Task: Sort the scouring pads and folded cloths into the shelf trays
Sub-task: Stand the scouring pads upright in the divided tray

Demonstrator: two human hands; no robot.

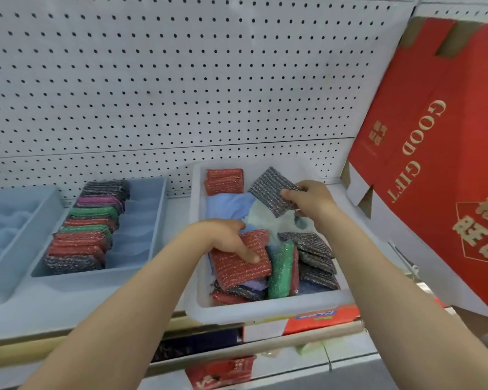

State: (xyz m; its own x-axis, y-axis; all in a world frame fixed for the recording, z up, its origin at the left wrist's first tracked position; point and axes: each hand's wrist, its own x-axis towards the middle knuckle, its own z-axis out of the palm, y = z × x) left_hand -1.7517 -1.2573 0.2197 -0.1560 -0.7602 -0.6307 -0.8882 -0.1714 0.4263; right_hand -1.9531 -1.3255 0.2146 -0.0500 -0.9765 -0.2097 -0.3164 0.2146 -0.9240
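Note:
A white bin [265, 309] on the shelf holds mixed scouring pads and blue and pale green folded cloths [228, 205]. My right hand [310, 199] pinches a grey scouring pad [271, 190], lifted above the bin's back half. My left hand [226, 237] grips a red scouring pad [243, 263] over the bin's front left. Green and grey pads stand on edge at the bin's front right. To the left, a blue tray [141, 220] carries a row of black, purple, green and red pads [85, 229] in its left compartment.
A second blue tray [20, 235] at the far left holds light blue cloths. A tall red gift box [434, 153] leans at the right, close to the bin. White pegboard [181, 80] backs the shelf. Packaged goods lie on the lower shelf.

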